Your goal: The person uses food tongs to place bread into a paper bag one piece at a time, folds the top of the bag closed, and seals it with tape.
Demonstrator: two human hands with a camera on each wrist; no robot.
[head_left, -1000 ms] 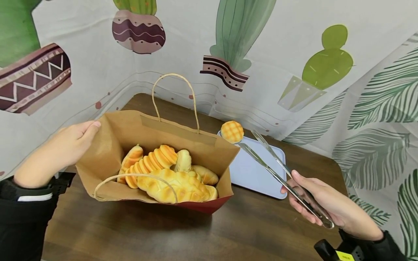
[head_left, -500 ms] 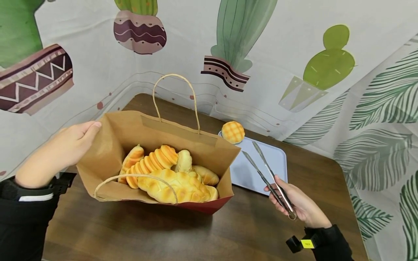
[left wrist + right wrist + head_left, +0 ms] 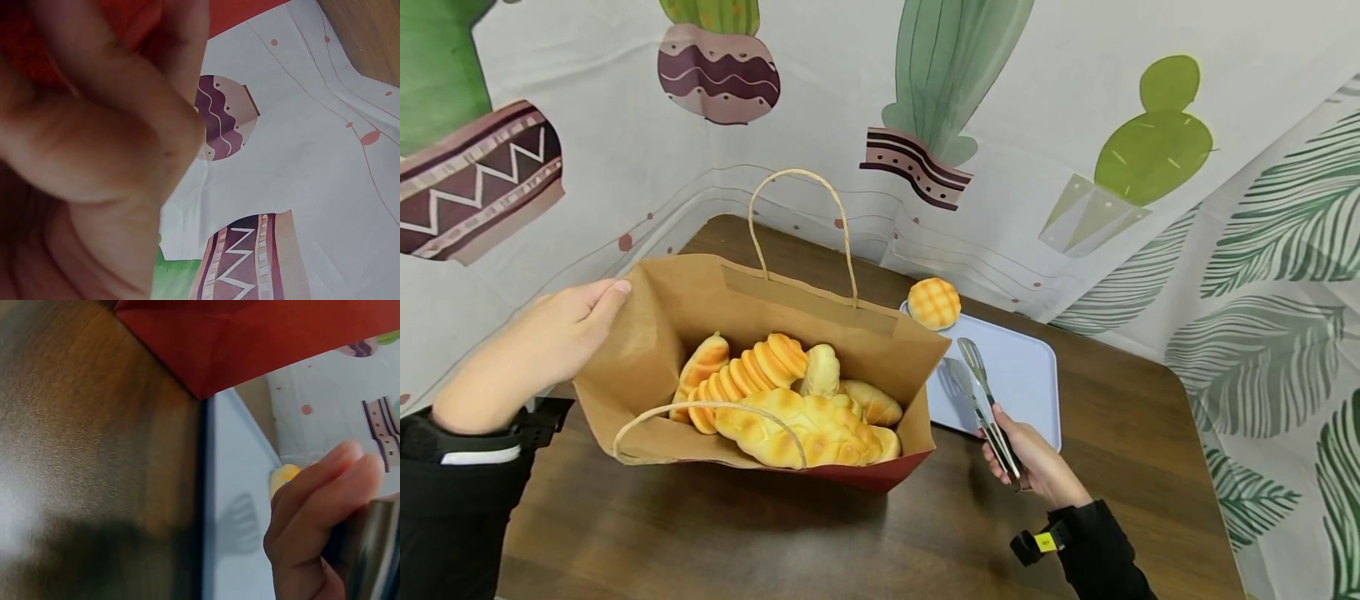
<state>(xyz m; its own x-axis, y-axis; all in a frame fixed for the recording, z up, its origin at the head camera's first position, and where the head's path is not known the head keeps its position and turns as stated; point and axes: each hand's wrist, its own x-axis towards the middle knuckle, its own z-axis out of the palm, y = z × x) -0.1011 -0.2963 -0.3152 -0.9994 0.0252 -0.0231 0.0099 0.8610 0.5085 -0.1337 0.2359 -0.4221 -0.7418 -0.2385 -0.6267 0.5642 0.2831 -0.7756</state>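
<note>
My left hand pinches the upper left edge of a brown paper bag, red outside, holding its mouth wide. Inside lie several bread pieces: a ridged roll, a braided loaf and smaller ones. My right hand grips metal tongs over a pale blue tray, right of the bag. A round bun with a grid top sits at the tray's far left corner, beyond the tong tips. In the right wrist view, curled fingers wrap the tongs' dark handle.
The bag stands on a dark wooden table, hiding the tray's left part. Its rope handles rise at the back and droop at the front. A cloth with cactus prints hangs behind.
My right hand has moved left and inward with the tongs, from beyond the tray's right edge to over the tray. The tongs' arms look closer together. Left hand, bag and bun stay put.
</note>
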